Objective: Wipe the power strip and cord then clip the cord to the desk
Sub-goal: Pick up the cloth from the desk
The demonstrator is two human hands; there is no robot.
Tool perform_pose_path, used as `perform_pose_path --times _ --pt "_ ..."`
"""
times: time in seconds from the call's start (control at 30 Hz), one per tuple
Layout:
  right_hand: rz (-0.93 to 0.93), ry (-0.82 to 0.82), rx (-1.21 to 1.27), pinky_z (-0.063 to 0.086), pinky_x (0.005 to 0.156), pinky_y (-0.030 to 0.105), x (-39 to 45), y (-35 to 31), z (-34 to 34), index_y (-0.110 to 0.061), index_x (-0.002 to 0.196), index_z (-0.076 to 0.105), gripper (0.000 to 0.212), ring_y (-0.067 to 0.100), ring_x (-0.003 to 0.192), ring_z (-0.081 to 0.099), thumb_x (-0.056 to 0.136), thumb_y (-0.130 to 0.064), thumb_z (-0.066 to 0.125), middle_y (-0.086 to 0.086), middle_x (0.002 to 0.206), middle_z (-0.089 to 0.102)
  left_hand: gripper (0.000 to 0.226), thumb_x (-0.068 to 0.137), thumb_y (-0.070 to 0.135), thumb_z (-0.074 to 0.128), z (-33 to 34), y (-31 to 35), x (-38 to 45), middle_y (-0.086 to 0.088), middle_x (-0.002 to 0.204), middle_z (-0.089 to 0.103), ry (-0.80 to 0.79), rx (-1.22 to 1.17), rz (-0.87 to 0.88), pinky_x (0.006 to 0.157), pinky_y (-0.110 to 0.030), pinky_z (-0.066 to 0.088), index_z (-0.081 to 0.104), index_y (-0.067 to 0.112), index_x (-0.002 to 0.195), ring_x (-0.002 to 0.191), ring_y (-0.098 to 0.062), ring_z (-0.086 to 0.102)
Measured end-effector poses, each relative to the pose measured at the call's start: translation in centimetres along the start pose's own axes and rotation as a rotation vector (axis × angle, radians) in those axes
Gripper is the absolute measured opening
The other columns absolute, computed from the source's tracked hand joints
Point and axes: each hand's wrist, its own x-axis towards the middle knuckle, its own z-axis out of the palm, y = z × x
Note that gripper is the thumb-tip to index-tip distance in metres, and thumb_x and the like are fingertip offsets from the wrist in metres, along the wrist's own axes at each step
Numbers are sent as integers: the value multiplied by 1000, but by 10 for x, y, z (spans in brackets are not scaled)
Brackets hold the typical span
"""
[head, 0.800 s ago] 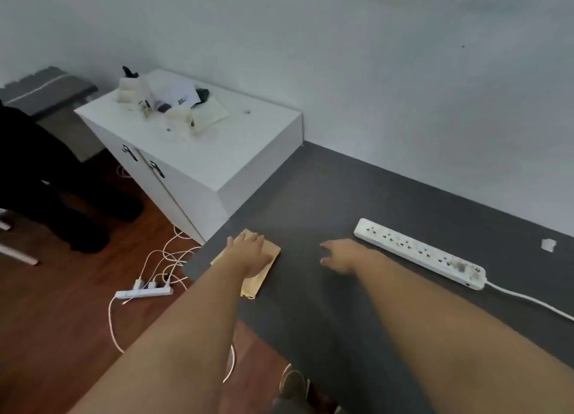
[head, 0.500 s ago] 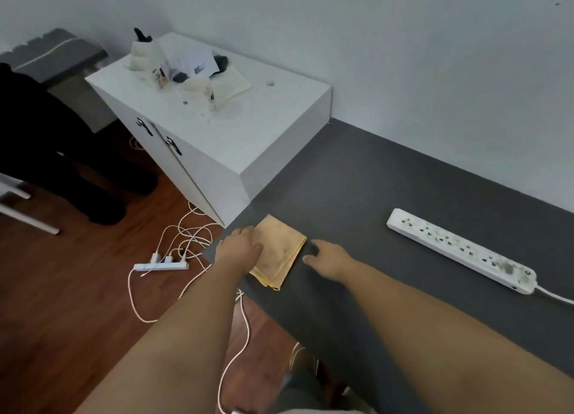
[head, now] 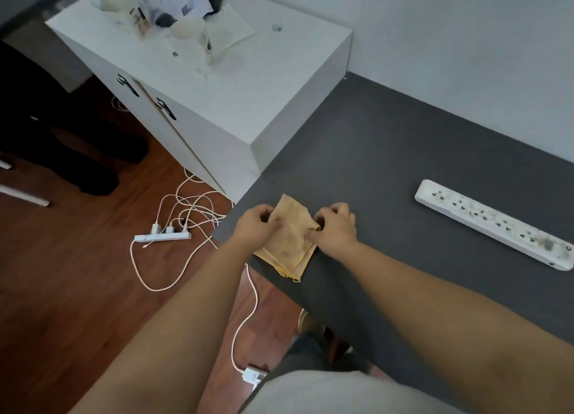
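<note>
A folded yellow cloth (head: 289, 243) lies at the left corner of the dark grey desk (head: 388, 165), one corner hanging over the front edge. My left hand (head: 256, 227) pinches the cloth's left edge and my right hand (head: 337, 229) pinches its right edge. A dirty white power strip (head: 494, 224) lies flat on the desk to the right, well apart from both hands. Its cord runs out of frame at the right.
A white cabinet (head: 233, 103) with papers and small items on top stands left of the desk. On the wooden floor lie a second white power strip (head: 161, 236) with plugged chargers and loose white cables (head: 192, 208). A wall runs behind the desk.
My right hand moved left onto the cloth and both hands now grip its edges. The camera view tilted down and left, closer to the cloth.
</note>
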Motion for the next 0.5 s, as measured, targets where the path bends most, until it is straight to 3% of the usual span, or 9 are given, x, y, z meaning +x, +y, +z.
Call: perform_pose_path --times 0.07,0.13,0.2,0.27,0.4,0.5 --pt "-36 -49 131 39 80 25 -3 2 -5 -21 88 56 12 18 99 42 79 -23 65 -3 105 46 12 84 28 68 -7 2 -1 1 91 65 -78 -106 22 82 -39 51 65 22 94 88 -18 60" --pt "14 -96 416 42 71 27 -10 9 -15 -19 85 54 12 17 86 50 79 -15 64 -2 89 54 19 85 29 69 -12 7 -2 -3 93 65 -128 -216 42 80 -38 52 63 18 99 86 -19 61" --pt "128 -136 824 49 82 37 -20 16 -26 -18 93 56 20 21 90 58 80 -8 68 4 93 61 27 86 29 69 -12 16 -5 -2 91 63 -152 -335 27 73 -33 52 58 18 107 80 -17 61" --pt "225 -224 1170 48 95 44 -30 24 -35 -14 109 55 33 24 100 61 81 -2 68 8 103 63 30 86 30 69 -7 25 -6 -6 95 63 -150 -401 25 76 -37 53 55 24 111 83 -20 62" --pt "256 -370 1199 43 86 34 -53 36 -49 -14 101 60 16 18 91 58 86 -11 64 3 91 66 14 92 27 61 5 50 -10 -9 100 63 -258 -420 181 78 -45 52 61 38 100 92 -26 59" --pt "302 -180 1314 46 82 33 -64 44 -62 -14 102 61 13 19 87 61 89 -12 60 5 92 66 22 94 23 57 13 67 -8 10 117 64 -379 -321 306 96 -39 48 70 37 105 112 -17 57"
